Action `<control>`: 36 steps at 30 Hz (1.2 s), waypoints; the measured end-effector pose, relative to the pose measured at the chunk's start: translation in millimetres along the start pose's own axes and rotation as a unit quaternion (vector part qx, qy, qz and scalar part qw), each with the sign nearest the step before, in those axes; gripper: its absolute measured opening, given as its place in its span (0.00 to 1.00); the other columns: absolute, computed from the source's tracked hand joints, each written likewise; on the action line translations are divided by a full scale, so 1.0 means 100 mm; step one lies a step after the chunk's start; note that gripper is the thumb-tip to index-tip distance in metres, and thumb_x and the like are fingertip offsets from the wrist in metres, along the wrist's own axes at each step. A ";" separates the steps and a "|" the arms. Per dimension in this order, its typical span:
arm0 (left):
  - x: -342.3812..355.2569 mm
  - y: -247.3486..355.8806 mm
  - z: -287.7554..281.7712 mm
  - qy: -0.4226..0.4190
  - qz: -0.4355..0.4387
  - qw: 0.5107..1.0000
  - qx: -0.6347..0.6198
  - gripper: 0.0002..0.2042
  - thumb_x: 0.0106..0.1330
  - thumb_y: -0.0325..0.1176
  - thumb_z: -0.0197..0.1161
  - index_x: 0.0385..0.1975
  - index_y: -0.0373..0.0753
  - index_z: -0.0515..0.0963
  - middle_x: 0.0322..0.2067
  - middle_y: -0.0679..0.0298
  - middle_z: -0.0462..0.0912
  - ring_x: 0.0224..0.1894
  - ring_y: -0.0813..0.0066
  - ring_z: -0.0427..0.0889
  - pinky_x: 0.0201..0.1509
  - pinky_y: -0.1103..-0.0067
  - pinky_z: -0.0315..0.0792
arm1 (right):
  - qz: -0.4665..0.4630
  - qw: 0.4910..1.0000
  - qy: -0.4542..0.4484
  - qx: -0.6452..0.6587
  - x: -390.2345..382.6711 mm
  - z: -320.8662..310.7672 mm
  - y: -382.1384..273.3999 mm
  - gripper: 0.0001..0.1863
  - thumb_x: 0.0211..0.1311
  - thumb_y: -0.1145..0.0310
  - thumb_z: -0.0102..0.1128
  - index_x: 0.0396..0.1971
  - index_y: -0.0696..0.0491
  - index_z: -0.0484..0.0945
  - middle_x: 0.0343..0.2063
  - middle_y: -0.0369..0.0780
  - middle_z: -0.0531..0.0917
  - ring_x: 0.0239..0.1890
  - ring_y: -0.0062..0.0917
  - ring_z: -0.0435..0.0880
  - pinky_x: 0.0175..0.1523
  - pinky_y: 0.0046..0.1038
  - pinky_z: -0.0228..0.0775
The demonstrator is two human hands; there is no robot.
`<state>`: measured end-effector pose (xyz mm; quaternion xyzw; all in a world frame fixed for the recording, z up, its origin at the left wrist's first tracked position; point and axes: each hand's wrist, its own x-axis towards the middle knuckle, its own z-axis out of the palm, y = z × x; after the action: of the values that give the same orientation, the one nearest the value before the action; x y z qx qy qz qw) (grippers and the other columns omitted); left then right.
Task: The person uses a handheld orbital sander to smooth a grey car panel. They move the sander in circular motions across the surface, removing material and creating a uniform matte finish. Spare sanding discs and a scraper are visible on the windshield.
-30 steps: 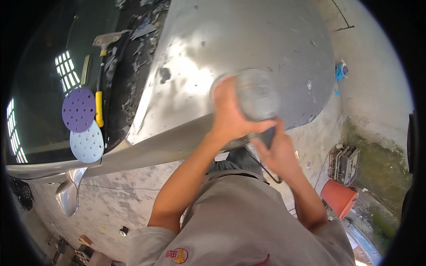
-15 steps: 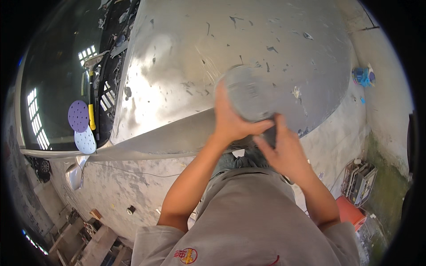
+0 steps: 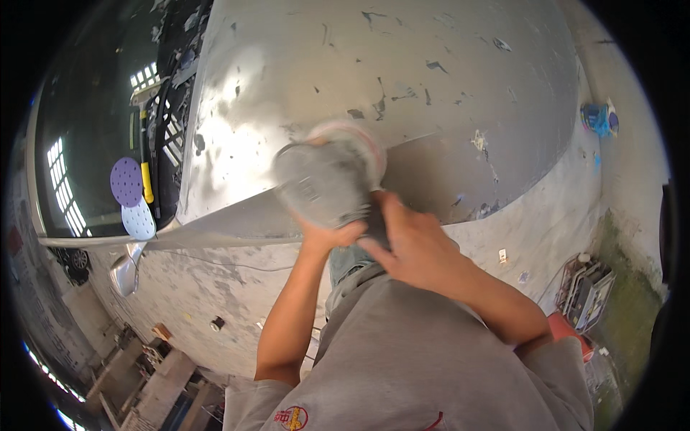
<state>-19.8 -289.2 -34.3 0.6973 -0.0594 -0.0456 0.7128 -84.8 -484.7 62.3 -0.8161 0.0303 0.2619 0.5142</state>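
A grey, dusty disc sander (image 3: 316, 183) is against the silver car hood (image 3: 302, 43), close to its near edge. My left hand (image 3: 325, 233) wraps the near side of the sander's round body, though most of its fingers are hidden beneath the tool. Around the dark handle at the sander's right is my right hand (image 3: 417, 233), fingers closed. Motion blurs the sander, and a pale, pink-edged rim shows on its far right side. Small dark flakes and scraped marks dot the hood ahead of both hands.
A purple sanding disc (image 3: 126, 182) and a light blue one (image 3: 138, 221) lie on the windshield's corner beside a yellow-and-black handled tool (image 3: 146, 181). The side mirror (image 3: 126, 273) juts out below. Rightward stand a wall and a metal rack (image 3: 586, 291); wooden pieces (image 3: 162, 388) lie lower left.
Both hands have carried the sander left along the hood toward the windshield. The sander has turned, and its pale rim has come into sight.
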 end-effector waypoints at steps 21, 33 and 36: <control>0.44 0.21 -0.02 -0.191 -0.012 0.976 0.100 0.59 0.36 0.62 0.89 0.68 0.31 0.72 0.60 0.48 0.82 0.66 0.49 0.79 0.69 0.57 0.73 | 0.122 0.966 0.227 0.010 -0.05 0.42 -0.37 0.28 0.64 0.70 0.73 0.59 0.65 0.72 0.39 0.59 0.88 0.44 0.56 0.91 0.49 0.45 0.82; 0.12 0.08 -0.01 -0.143 -0.070 0.987 0.032 0.66 0.37 0.61 0.90 0.75 0.31 0.62 0.66 0.53 0.75 0.65 0.59 0.78 0.67 0.62 0.76 | 0.031 0.985 0.154 0.069 -0.10 0.15 -0.20 0.45 0.65 0.65 0.73 0.74 0.65 0.56 0.52 0.66 0.83 0.52 0.62 0.87 0.56 0.52 0.80; 0.11 0.01 0.18 -0.191 0.011 0.976 0.100 0.67 0.33 0.61 0.92 0.75 0.31 0.63 0.65 0.53 0.75 0.65 0.59 0.79 0.67 0.62 0.76 | 0.039 0.978 0.186 0.090 -0.13 -0.07 -0.13 0.47 0.64 0.68 0.73 0.76 0.65 0.54 0.50 0.66 0.84 0.50 0.63 0.88 0.57 0.52 0.81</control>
<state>-11.9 -308.9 -32.3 0.7430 -0.2063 -0.1640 0.6152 -89.4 -487.2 81.1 -0.7990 0.1807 0.1220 0.5605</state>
